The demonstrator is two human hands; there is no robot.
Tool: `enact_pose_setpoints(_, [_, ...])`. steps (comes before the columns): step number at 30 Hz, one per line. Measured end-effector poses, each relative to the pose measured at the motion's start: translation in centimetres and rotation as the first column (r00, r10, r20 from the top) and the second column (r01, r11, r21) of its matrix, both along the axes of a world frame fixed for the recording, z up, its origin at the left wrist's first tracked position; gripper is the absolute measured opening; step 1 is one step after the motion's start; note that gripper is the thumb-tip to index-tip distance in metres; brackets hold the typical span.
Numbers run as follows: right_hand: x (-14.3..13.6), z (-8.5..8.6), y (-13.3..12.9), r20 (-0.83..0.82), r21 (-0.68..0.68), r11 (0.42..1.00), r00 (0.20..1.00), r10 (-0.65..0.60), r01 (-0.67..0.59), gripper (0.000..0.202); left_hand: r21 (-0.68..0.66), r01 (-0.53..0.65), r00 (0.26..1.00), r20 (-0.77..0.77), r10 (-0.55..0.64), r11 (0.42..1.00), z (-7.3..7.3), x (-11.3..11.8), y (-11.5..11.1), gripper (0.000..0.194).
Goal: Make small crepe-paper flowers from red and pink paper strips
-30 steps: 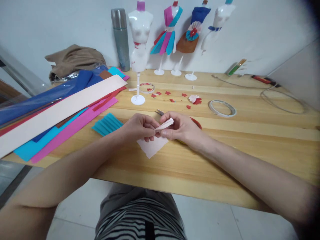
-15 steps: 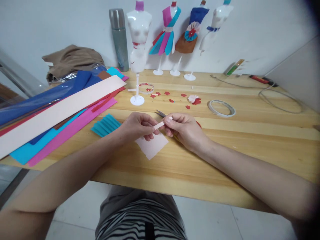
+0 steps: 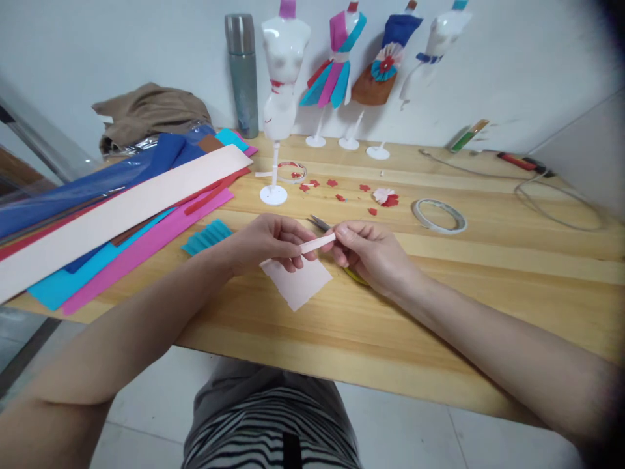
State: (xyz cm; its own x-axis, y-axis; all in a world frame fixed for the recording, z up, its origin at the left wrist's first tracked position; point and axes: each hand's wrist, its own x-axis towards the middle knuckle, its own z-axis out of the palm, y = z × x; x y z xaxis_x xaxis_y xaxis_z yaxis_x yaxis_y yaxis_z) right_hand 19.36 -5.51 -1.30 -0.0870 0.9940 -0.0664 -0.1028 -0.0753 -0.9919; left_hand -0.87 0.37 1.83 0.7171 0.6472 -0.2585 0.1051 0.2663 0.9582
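Between my two hands a narrow pale pink paper strip (image 3: 318,243) is stretched at a slight slant. My left hand (image 3: 271,242) pinches its left end with thumb and fingers. The fingertips of my right hand (image 3: 368,251) are closed on the other end. Below the strip a pale pink paper piece (image 3: 297,288) lies flat on the table. Scissors (image 3: 319,223) rest partly hidden under my right hand, with the blade tips and a bit of yellow handle showing. Pleated teal paper (image 3: 208,236) lies beside my left wrist.
Coloured paper sheets (image 3: 131,212) pile up at the left. A white mannequin (image 3: 283,78) stands ahead, near a flask (image 3: 243,78), with several dressed mannequins along the wall. Red paper flowers (image 3: 332,183), a tape roll (image 3: 439,216) and a cable (image 3: 561,218) lie beyond my hands.
My right fingers have shifted to the strip's right end, so more of it shows between my hands. The whole view has moved slightly.
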Motion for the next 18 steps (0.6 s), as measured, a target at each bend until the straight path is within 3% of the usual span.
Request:
enact_pose_setpoints(4, [0.1,0.0,-0.1,-0.001,0.000,1.000,1.000,-0.023,0.023,0.038,0.006,-0.007,0.998,-0.057,0.007,1.000,0.3,-0.1,0.4,0.023])
enact_pose_setpoints(7, [-0.1,0.3,-0.4,0.092,0.013,1.000,0.996,-0.010,0.009,0.041,0.060,-0.032,0.996,-0.087,0.037,0.998,0.3,0.0,0.3,0.021])
enact_pose_setpoints(12, [-0.7,1.5,-0.9,0.275,0.084,0.995,0.961,0.024,-0.049,0.049,0.268,0.101,0.978,-0.204,-0.046,0.958,-0.1,0.6,-0.7,0.033])
enact_pose_setpoints(18, [-0.7,1.6,-0.9,0.334,0.111,0.990,0.942,0.046,-0.087,0.048,0.289,0.101,0.974,-0.224,-0.036,0.952,-0.8,0.9,-1.3,0.018])
